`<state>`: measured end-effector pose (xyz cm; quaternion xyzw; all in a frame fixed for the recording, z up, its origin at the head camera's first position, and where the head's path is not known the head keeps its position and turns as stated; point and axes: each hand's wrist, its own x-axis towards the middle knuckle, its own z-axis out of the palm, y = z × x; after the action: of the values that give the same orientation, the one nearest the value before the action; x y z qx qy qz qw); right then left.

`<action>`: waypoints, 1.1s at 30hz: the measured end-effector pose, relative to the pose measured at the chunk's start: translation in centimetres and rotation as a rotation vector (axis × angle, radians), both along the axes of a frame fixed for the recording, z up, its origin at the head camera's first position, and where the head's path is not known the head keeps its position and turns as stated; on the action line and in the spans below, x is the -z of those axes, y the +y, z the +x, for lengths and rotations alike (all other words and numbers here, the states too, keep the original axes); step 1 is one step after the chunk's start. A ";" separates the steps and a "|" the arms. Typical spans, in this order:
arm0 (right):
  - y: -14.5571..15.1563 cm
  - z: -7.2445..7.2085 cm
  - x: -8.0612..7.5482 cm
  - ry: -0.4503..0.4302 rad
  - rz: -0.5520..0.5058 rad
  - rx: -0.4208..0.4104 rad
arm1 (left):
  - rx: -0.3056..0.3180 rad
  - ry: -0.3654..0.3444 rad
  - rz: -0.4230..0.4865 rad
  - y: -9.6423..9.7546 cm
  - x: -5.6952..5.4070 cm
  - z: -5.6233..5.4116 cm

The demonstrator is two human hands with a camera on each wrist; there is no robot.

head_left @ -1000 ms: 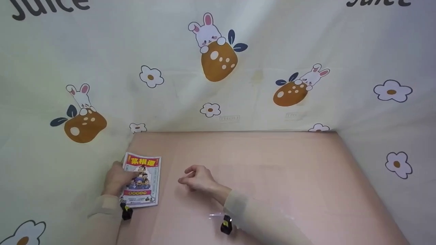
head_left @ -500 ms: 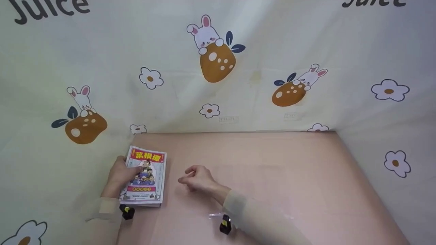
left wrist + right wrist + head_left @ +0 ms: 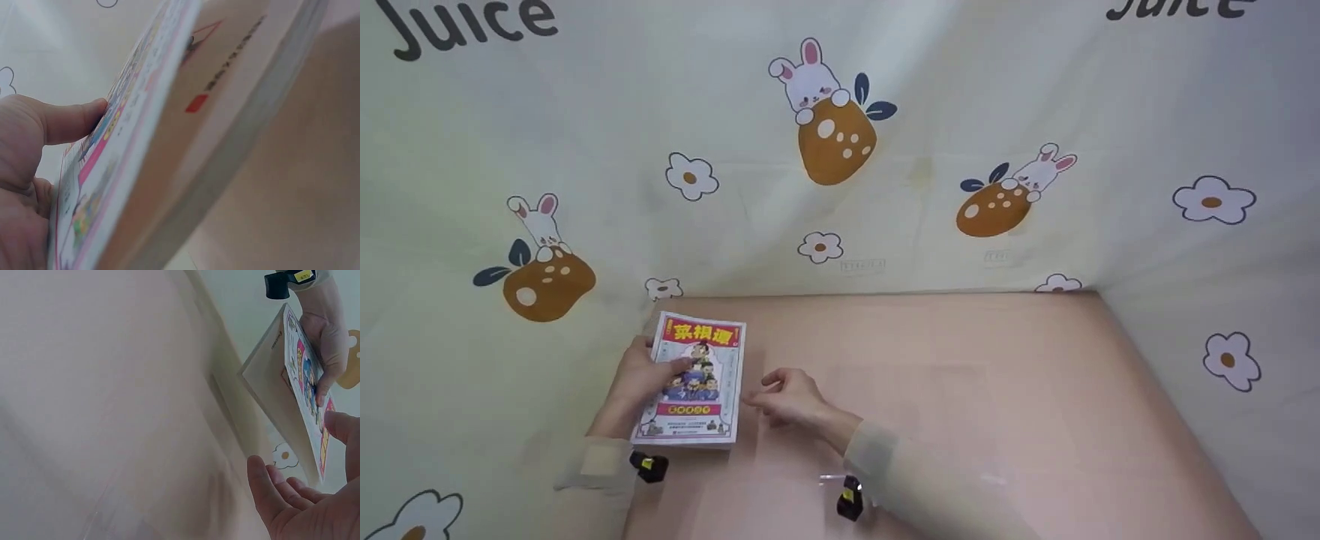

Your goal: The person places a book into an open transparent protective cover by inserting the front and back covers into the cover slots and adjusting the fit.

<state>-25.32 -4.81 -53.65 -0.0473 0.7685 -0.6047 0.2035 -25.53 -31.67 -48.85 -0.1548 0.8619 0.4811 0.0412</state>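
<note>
Head: gripping book (image 3: 705, 386) with left hand (image 3: 641, 379) over left end of table (image 3: 960, 420); holding nothing visible in loose right hand (image 3: 795, 397) just beside. Left wrist: pinning cover (image 3: 115, 163) under thumb (image 3: 73, 121) from one side only, so could twist or slip. Right wrist: showing clear plastic (image 3: 124, 517); can't tell if container.

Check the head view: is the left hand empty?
No, the left hand grips the book by its left side, with the illustrated front cover facing the camera.
</note>
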 end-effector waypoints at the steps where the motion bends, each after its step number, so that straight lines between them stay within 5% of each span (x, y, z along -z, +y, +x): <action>1: 0.0 0.0 0.0 -0.010 -0.017 -0.002 | 0.005 0.000 0.011 0.1 0.1 -0.1; 14: 0.0 -0.6 0.4 -0.217 -0.333 -0.070 | 0.001 -0.041 0.161 2.6 0.3 -0.7; 21: 0.2 -0.7 -0.1 -0.209 -0.338 -0.022 | 0.010 -0.025 0.269 3.9 0.7 -0.9; 33: 1.9 -1.6 -0.4 -0.153 -0.299 0.038 | 0.045 -0.004 0.203 5.7 1.0 -1.2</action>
<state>-26.87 -2.90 -53.26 -0.0164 0.6530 -0.7180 0.2405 -26.73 -25.98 -49.86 -0.1315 0.8118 0.5647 0.0689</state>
